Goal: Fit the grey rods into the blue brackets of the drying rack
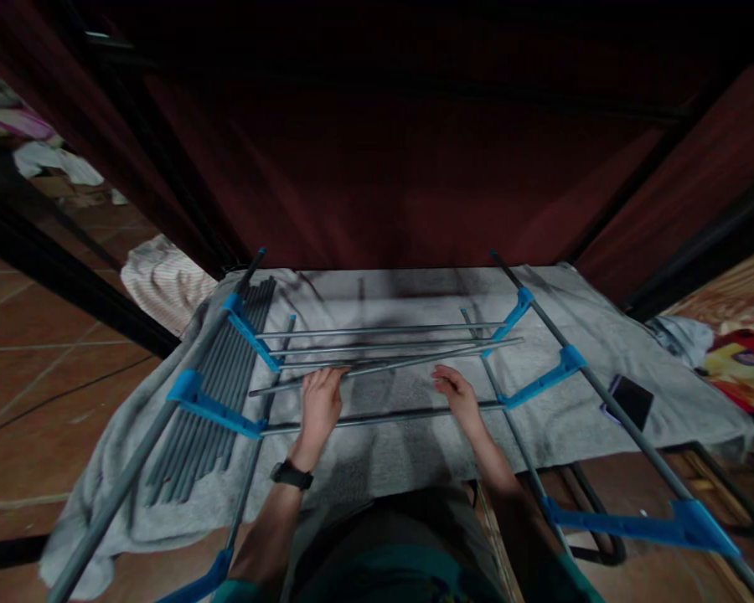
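A rack frame of grey metal rods with blue plastic connectors (212, 407) lies on a grey towel (377, 456) spread on the floor. My left hand (319, 402) has its fingers curled over a loose grey rod (377, 367) that slants across the frame's middle. My right hand (457, 392) reaches to the same rod farther right, fingers bent onto it. Two more rods (383, 332) sit just beyond, between the blue connectors. A black watch (291, 475) is on my left wrist.
A bundle of several spare grey rods (217, 402) lies at the towel's left. A dark flat phone-like object (632, 400) rests on the towel's right. Dark red curtain (389, 184) hangs behind. Cloth heaps (163, 280) lie on the tiled floor at left; colourful items (745, 364) at right.
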Tool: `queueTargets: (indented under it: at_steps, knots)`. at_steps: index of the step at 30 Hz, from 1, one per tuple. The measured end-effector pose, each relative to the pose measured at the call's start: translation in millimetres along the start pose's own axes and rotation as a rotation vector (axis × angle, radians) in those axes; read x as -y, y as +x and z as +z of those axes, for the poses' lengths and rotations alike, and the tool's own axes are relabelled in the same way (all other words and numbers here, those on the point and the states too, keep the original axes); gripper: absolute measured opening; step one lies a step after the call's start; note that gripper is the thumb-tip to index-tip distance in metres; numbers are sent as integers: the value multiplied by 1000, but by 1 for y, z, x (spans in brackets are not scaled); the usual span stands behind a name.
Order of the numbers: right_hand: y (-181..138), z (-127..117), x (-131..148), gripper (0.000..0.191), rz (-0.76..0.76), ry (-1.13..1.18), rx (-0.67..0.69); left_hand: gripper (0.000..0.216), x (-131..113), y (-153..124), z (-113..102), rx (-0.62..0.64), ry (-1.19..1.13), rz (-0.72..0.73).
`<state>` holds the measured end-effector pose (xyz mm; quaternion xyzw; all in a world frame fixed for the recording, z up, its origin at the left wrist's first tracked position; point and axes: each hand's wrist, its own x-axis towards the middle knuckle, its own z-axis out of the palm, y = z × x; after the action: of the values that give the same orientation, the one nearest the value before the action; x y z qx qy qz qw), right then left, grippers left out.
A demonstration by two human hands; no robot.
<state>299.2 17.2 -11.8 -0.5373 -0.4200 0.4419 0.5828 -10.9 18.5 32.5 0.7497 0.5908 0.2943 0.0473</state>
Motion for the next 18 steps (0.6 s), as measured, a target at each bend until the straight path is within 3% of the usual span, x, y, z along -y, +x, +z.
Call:
queueTargets:
  at_steps: [8,18]
  knots:
    - [-4,-7,15,34,97,245,-68,47,13,-9,8,18,53,40]
    - [8,-26,0,24,116,412,-196,43,16,-13,7,27,112,67]
